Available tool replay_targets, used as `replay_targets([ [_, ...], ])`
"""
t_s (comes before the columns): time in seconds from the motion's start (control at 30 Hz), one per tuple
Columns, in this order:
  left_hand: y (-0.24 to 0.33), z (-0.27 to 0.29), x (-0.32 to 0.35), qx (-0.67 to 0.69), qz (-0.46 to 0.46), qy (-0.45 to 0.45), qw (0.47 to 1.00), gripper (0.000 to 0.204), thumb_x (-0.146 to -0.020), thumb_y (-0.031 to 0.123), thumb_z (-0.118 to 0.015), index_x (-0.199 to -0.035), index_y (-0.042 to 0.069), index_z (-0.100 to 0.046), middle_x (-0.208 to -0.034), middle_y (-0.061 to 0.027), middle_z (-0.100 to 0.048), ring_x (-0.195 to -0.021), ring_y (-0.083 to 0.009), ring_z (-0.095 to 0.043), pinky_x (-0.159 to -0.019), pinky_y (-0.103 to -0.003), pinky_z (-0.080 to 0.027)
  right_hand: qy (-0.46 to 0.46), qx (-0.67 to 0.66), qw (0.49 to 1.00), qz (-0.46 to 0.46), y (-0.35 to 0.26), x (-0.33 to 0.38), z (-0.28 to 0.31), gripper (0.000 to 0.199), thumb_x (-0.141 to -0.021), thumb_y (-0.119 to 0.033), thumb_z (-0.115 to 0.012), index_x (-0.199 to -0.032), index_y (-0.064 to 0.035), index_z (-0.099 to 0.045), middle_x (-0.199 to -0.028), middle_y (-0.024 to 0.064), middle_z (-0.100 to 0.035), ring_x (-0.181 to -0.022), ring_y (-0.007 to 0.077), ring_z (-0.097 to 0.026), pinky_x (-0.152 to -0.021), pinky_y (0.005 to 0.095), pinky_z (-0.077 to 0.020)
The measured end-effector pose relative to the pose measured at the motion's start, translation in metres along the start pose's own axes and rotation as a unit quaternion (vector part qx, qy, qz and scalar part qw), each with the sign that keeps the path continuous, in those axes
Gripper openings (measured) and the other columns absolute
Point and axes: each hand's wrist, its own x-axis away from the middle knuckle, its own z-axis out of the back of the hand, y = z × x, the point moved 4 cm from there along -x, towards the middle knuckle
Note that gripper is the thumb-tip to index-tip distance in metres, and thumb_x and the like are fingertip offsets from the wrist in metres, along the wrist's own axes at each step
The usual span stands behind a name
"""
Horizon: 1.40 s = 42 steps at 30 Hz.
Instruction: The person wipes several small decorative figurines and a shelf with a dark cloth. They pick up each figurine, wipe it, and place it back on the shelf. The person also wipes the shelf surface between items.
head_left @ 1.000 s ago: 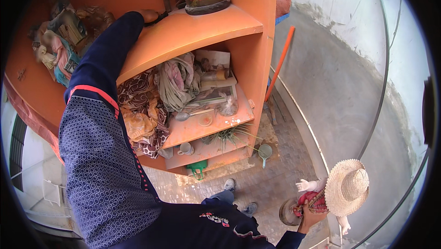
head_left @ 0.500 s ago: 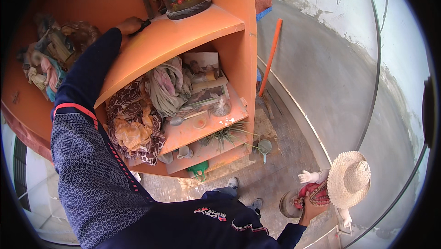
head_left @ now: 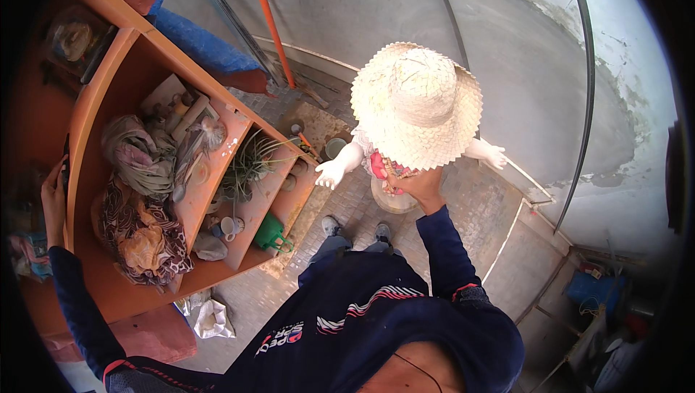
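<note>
My right hand (head_left: 418, 189) is closed around the middle of a statue (head_left: 378, 165) with pale outstretched arms, a red and patterned garment and a round base. A wide woven straw hat (head_left: 420, 96) covers its head and hides most of the body from above. At the far left, my left hand (head_left: 53, 201) rests at the front edge of an orange shelf unit (head_left: 94, 114). Its fingers are closed on a thin dark object (head_left: 66, 155), seen edge-on, whose kind I cannot make out.
The shelves hold a bundled grey cloth (head_left: 141, 154), a brown patterned cloth (head_left: 119, 223), a spiky plant (head_left: 250, 161), a white mug (head_left: 230, 228) and a green plastic container (head_left: 271, 233). An orange pole (head_left: 274, 31) leans against the grey wall. A glass-domed ornament (head_left: 72, 36) stands on the upper shelf.
My view has swung right. The statue in my right hand is now upright before me, nearer the middle. My left hand has drawn back from the upper shelf to its front edge.
</note>
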Motion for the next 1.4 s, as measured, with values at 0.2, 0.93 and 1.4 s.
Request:
replay_targets([
  [0.2, -0.008, 0.012, 0.027, -0.054, 0.029, 0.048, 0.997, 0.033, -0.102, 0.023, -0.052, -0.126, 0.002, -0.063, -0.113, -0.0115, -0.070, -0.106, -0.0185, -0.065, -0.089, -0.032, -0.049, -0.003, -0.032, 0.999, 0.007, -0.012, -0.002, 0.014, 0.075, -0.050, -0.025, -0.090, -0.111, 0.0055, -0.060, -0.101, 0.0180, -0.069, -0.091, 0.0260, -0.069, -0.083, 0.0355, -0.0536],
  [0.93, 0.090, 0.010, 0.075, 0.020, 0.053, 0.146, 0.988, 0.040, -0.097, 0.036, -0.058, -0.117, 0.002, -0.067, -0.104, -0.0212, -0.070, -0.102, -0.0336, -0.068, -0.088, -0.037, -0.050, -0.076, -0.021, 0.996, 0.033, -0.028, 0.020, 0.007, 0.085, -0.055, -0.024, -0.090, -0.122, 0.0077, -0.050, -0.115, 0.0196, -0.059, -0.107, 0.0312, -0.059, -0.095, 0.0405, -0.0455],
  [1.4, 0.049, 0.050, 0.148, 0.007, 0.014, 0.196, 0.981, 0.032, -0.090, 0.025, -0.069, -0.103, -0.004, -0.071, -0.093, -0.0208, -0.072, -0.083, -0.0295, -0.071, -0.076, -0.036, -0.053, -0.013, -0.008, 0.996, 0.093, -0.042, 0.021, -0.044, 0.102, -0.058, -0.023, -0.091, -0.138, 0.0075, -0.034, -0.131, 0.0215, -0.048, -0.122, 0.0332, -0.049, -0.107, 0.0438, -0.0362],
])
